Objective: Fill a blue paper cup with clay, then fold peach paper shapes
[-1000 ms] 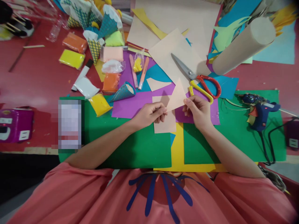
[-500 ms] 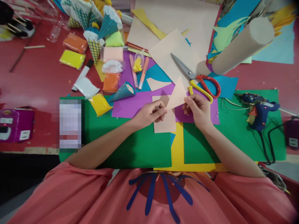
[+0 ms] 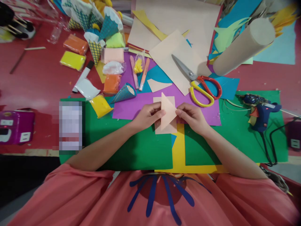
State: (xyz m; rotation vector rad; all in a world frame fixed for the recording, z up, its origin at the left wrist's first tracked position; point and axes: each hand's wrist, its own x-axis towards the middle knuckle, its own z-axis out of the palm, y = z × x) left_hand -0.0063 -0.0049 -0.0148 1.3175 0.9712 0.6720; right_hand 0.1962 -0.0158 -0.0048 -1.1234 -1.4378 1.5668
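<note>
A small peach paper triangle (image 3: 167, 111) is held up between my two hands, one long edge to the left and a corner to the right. My left hand (image 3: 151, 116) pinches it at the left edge, the thumb lying on its face. At the right corner, the thumb and fingertips of my right hand (image 3: 192, 116) grip it. Below it lies a peach paper rectangle (image 3: 171, 128), partly covered, over purple sheet (image 3: 131, 106) and green sheet (image 3: 141, 147). Scissors (image 3: 194, 75) with one red and one yellow handle rest just beyond my right hand.
A blue patterned cone (image 3: 124, 93) lies left of my hands, near several packets of coloured clay (image 3: 112, 83). A glue gun (image 3: 261, 114) with its cord is at right. A paper cylinder (image 3: 244, 47) leans behind. A blurred phone-like rectangle (image 3: 71, 125) lies at left.
The triangle has been turned so that its point faces right and moved slightly left and down. My right hand has shifted left and down, closer to my left hand, off the scissors' yellow handle.
</note>
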